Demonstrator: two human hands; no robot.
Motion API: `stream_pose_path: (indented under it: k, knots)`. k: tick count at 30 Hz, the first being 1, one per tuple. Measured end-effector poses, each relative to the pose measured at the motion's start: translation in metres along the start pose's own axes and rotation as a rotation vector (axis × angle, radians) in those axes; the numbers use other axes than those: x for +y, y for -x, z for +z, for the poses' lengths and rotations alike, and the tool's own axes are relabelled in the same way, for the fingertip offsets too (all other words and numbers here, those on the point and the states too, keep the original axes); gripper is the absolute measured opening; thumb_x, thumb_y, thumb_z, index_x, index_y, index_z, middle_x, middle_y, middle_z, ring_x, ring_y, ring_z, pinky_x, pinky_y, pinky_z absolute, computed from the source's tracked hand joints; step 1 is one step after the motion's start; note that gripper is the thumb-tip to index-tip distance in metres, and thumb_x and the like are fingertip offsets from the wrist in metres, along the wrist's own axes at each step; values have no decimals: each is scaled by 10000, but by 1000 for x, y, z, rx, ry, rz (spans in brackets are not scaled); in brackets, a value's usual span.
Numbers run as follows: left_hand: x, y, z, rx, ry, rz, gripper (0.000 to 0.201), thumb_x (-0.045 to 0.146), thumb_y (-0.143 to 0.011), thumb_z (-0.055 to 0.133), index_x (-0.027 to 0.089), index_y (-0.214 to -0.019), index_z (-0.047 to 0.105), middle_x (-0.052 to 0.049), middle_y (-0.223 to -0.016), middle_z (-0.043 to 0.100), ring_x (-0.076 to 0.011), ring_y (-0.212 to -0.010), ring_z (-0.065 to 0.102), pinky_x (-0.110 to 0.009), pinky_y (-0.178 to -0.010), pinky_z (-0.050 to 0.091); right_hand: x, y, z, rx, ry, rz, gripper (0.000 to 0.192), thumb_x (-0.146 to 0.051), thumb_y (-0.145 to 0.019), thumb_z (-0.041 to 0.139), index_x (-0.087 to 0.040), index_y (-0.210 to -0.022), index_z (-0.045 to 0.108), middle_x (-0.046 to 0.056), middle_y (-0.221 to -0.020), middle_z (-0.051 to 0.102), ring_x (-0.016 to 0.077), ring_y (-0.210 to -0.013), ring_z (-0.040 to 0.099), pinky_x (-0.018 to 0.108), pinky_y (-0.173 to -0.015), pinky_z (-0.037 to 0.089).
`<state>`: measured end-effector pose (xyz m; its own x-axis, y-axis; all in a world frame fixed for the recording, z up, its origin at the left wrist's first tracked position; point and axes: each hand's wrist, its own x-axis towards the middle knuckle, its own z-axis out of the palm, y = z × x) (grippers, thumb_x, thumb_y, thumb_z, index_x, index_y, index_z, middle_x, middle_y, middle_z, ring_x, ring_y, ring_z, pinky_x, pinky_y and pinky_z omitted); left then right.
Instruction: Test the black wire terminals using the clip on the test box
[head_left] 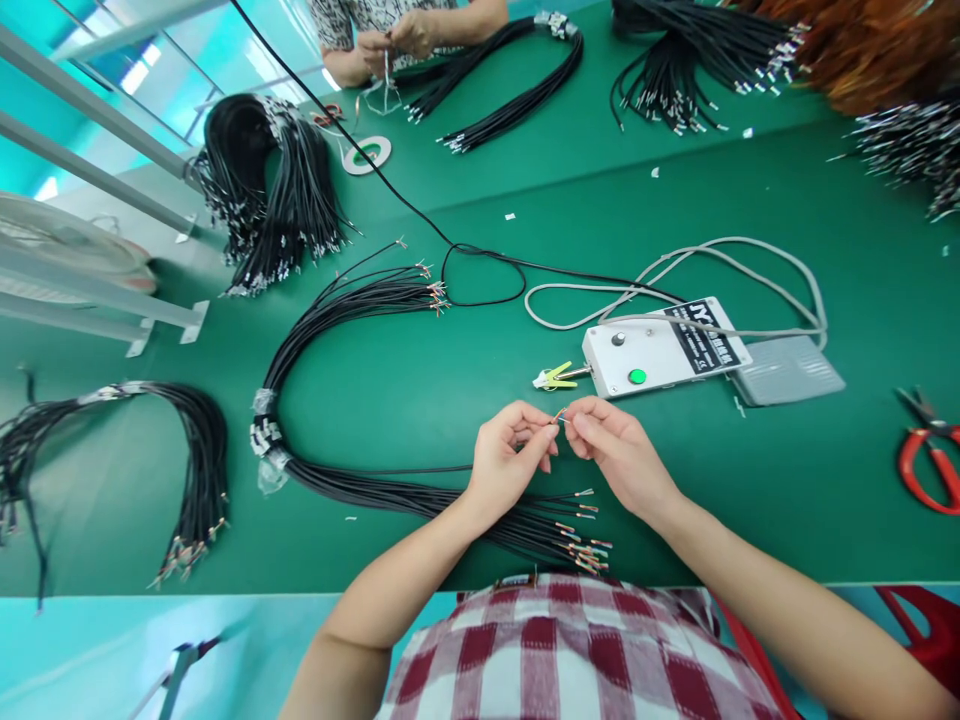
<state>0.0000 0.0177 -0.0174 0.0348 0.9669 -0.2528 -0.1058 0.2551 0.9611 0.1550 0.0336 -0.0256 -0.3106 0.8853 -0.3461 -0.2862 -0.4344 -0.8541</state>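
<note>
My left hand (514, 452) pinches the end of one black cable (450, 469) that runs out of a bundle. Its thin coloured inner wires (559, 417) stick out past my left fingertips. From the right, my right hand (619, 450) closes its fingertips on the tips of those wires. The black cable bundle (281, 365) curves in a C shape on the table, bound at the left with clear wrap and white labels. Several stripped ends lie below my wrists. Just beyond my hands sits a white box device (652, 360) with a green button and a small yellow-green clip (556, 378) on its shaft.
A grey pedal (787, 370) and looped grey cord (810, 275) adjoin the device. Red-handled cutters (932, 460) lie at right. More cable bundles (270, 180) rest on the green table (600, 210), beside a tape roll (367, 156). Across it, another person's hands (397, 40) handle a cable.
</note>
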Motion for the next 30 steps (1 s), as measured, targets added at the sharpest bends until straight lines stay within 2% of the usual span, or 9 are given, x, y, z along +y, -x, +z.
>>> stream_pose_path:
  k: [4, 8, 11, 14, 18, 21, 26, 28, 30]
  knots:
    - [-2, 1, -3, -42, -12, 24, 292, 410, -835, 706, 154, -840, 565, 11, -664, 601, -57, -461, 515, -172, -422, 407, 2, -4, 5, 4, 27, -13, 249, -428, -777, 755, -200, -824, 667, -32, -657, 558, 103, -568, 447, 263, -570, 376]
    - [-2, 1, -5, -139, -29, 92, 273, 352, -888, 651, 192, -1100, 586, -37, -971, 576, -32, -533, 500, -182, -465, 411, 3, -4, 7, 9, 89, -11, 226, -408, -788, 735, -195, -777, 660, -41, -578, 551, 107, -538, 461, 266, -561, 380]
    - [-3, -2, -2, -171, -18, 136, 259, 362, -854, 692, 183, -1038, 657, -65, -1045, 541, -64, -641, 552, -203, -536, 471, 2, -2, 7, 19, 105, 11, 229, -411, -775, 725, -197, -747, 648, -37, -564, 565, 109, -526, 467, 260, -532, 377]
    - [-8, -5, 1, -63, 61, 133, 198, 348, -823, 730, 167, -884, 677, -40, -986, 556, -50, -566, 551, -204, -471, 441, 2, -1, 6, 11, 120, 11, 241, -415, -780, 715, -193, -733, 635, -31, -572, 580, 104, -518, 462, 259, -528, 373]
    - [-15, -4, 4, 62, 127, 94, 190, 346, -849, 707, 164, -898, 685, -4, -746, 610, -83, -513, 566, -222, -460, 420, 1, -2, 7, -9, 130, -20, 254, -414, -817, 690, -198, -716, 602, -34, -579, 579, 106, -528, 475, 269, -560, 392]
    - [-17, -2, 4, 94, 135, 61, 197, 349, -868, 687, 153, -885, 686, 22, -586, 578, -81, -496, 529, -213, -480, 384, 0, -3, 8, -19, 149, -44, 242, -410, -835, 678, -197, -742, 609, -40, -572, 575, 108, -534, 487, 273, -580, 400]
    - [-18, -1, 2, 105, 160, 57, 206, 357, -868, 690, 152, -874, 672, 23, -578, 588, -74, -495, 508, -207, -494, 373, 3, -4, 5, -46, 187, -74, 242, -417, -873, 642, -197, -780, 606, -35, -588, 582, 116, -548, 515, 275, -593, 420]
    - [-18, -2, 1, 101, 150, 50, 225, 375, -867, 690, 152, -893, 671, 20, -589, 596, -76, -498, 510, -209, -499, 382, 4, -1, 2, -32, 271, -117, 235, -424, -899, 612, -202, -821, 606, -16, -653, 614, 129, -581, 553, 284, -605, 445]
    - [-17, -3, 1, 98, 151, 50, 237, 385, -869, 687, 151, -903, 667, 18, -596, 599, -76, -500, 512, -209, -499, 388, 3, 2, -2, 14, 457, -228, 212, -411, -935, 571, -207, -909, 622, 21, -791, 658, 145, -650, 597, 296, -636, 470]
